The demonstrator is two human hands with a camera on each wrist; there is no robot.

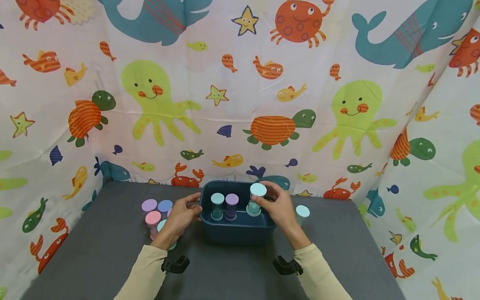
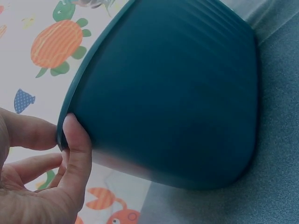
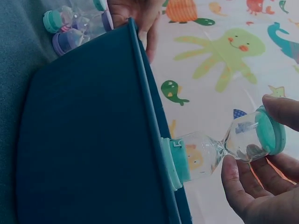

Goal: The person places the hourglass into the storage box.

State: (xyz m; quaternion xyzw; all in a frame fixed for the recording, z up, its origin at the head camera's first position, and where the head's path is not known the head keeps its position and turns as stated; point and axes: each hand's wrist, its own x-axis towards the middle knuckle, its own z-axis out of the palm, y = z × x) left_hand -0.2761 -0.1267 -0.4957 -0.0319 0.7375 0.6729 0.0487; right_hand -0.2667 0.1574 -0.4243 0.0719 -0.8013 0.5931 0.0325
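Holding the green-capped sand timer [image 3: 205,151] with the right hand [image 1: 278,206] over the blue bin's [image 1: 236,236] two o'clock, pinching the rim [image 2: 76,88] at nine o'clock with the left hand [image 1: 183,215]: probably light, rigid, smooth, breakable, best taken by an end cap [image 3: 267,134].

Sand timer [image 3: 201,154], clear with mint caps, held near upright, lower cap inside rim of dark blue bin [image 1: 236,234], bin upright on worktop [image 1: 232,282]. Mint timer [image 1: 217,206] and purple timer [image 1: 231,207] stand inside. Pastel timers [image 1: 153,218] left of bin; lone timer [image 1: 302,211], mint cap, right.
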